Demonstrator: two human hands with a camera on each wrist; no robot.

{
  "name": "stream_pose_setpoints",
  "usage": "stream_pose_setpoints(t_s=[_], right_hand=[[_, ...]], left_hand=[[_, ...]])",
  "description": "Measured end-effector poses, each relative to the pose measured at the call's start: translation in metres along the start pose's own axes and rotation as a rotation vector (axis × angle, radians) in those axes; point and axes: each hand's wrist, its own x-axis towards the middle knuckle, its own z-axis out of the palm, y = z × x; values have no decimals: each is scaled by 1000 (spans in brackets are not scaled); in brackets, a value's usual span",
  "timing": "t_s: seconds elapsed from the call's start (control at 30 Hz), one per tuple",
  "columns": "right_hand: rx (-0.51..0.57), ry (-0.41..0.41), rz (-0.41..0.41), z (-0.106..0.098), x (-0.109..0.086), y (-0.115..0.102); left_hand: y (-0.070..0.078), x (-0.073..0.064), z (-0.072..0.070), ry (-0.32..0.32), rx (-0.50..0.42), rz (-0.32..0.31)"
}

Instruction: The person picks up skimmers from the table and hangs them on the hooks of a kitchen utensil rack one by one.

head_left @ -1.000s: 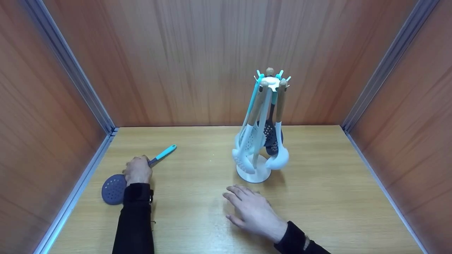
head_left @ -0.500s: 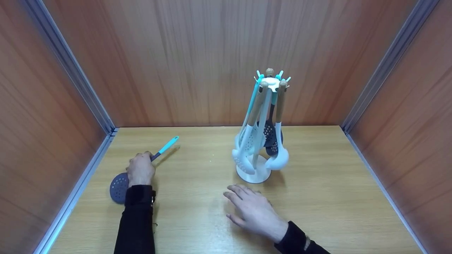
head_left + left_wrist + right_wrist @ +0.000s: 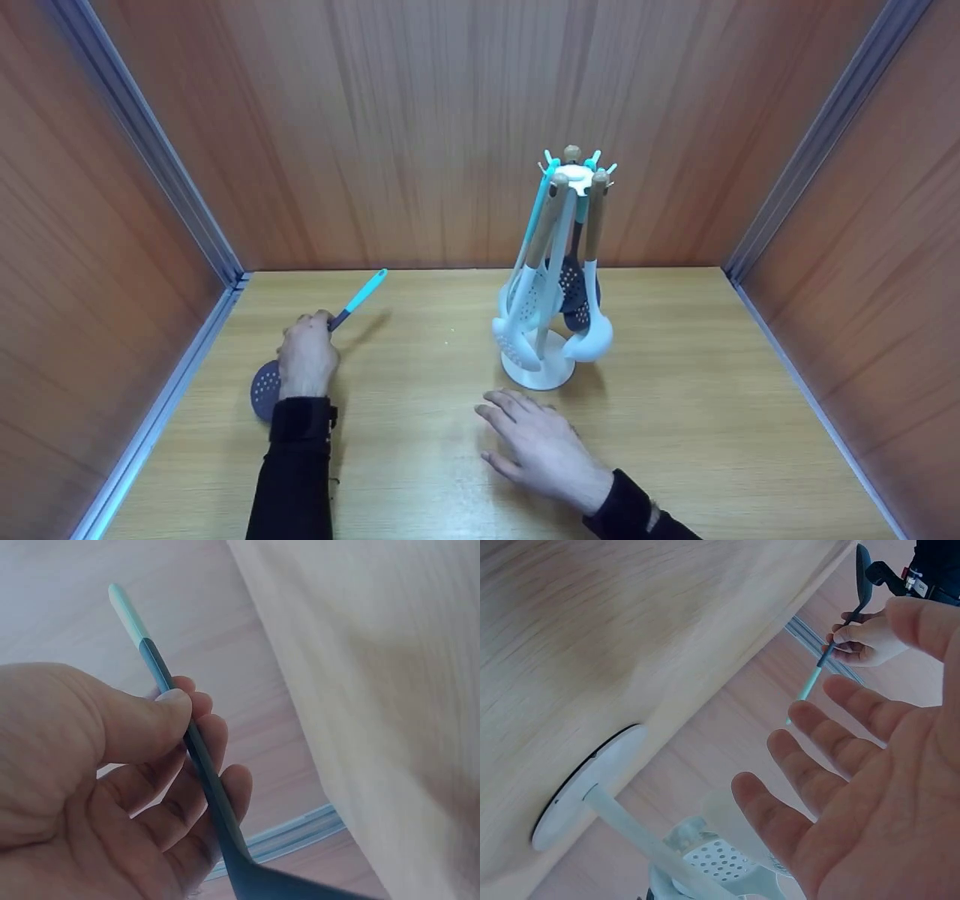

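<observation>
My left hand (image 3: 308, 354) grips a skimmer by its dark shaft, thumb on one side and fingers on the other in the left wrist view. The skimmer's turquoise handle (image 3: 367, 289) points up and away, while its dark perforated round head (image 3: 265, 391) hangs at the near left, partly behind the hand. My right hand (image 3: 536, 450) holds nothing; its fingers are spread and slightly bent, in front of the utensil stand. That white stand (image 3: 551, 369) carries several hanging utensils, among them a white ladle (image 3: 592, 341), a white slotted utensil (image 3: 517, 341) and a dark perforated one (image 3: 575, 296).
The wooden tabletop (image 3: 420, 420) is bounded by a wood-grain back panel (image 3: 405, 135) and side panels with metal edge strips (image 3: 150, 142). Small turquoise hooks ring the top of the stand.
My left hand has moved away from me and to the right with the skimmer. The handle end has risen off the table, its shadow now apart. The right hand stays put.
</observation>
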Motion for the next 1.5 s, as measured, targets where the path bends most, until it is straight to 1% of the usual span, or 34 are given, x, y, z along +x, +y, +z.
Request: stream_pose_setpoints(t_s=[0.2,0.27,0.47,0.6,0.7,0.8,1.0,1.3,1.4,1.5], right_hand=[[26,-16,26,-2,2,0],[44,-19,36,-3,2,1],[56,16,35,-5,1,3],[51,48,21,-7,0,3],[68,73,16,-9,0,4],[85,77,21,-11,0,5],[130,45,59,-16,3,7],[206,-31,118,-29,7,9],[218,-36,122,-34,8,9],[225,-18,119,-36,8,9]], left_hand=[[10,-2,-1,51,-33,36],[14,-3,-1,75,-49,57],[26,-9,-2,151,-107,135],[35,-13,-4,159,-128,151],[43,-15,-5,162,-147,158],[50,-18,-5,174,-167,176],[62,-24,-9,211,-195,228],[74,-32,-11,264,-229,292],[78,-35,-13,276,-235,301],[83,-38,-15,283,-241,303]])
